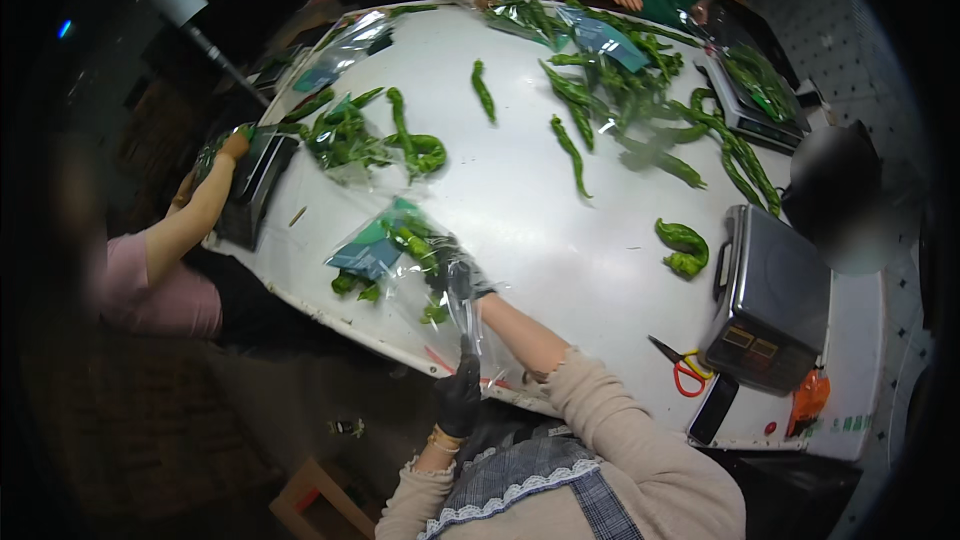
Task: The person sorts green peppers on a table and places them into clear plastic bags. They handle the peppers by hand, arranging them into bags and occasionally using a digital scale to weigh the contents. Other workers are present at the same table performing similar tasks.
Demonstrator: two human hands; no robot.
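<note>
Both my hands wear black gloves. My left hand (pixel 459 394) holds the near edge of a clear plastic bag (pixel 397 300) at the table's edge. My right hand (pixel 457 270) reaches to the bag and the green peppers (pixel 416 246) there; the clear film partly covers it, so its grip is unclear. A green and blue printed panel (pixel 367 247) marks the bag. Beyond it lies another heap of green peppers (pixel 341 139), partly under clear film. Single long peppers (pixel 571 157) lie mid-table, and a larger pile (pixel 615 82) is at the far right.
A scale (pixel 776 292) stands at the right, with scissors (pixel 682 371), a phone (pixel 712 409) and an orange packet (pixel 810 401) near it. A co-worker in pink (pixel 172 277) handles a bag at the left scale (pixel 262 180). Two more people stand across the white table (pixel 510 187).
</note>
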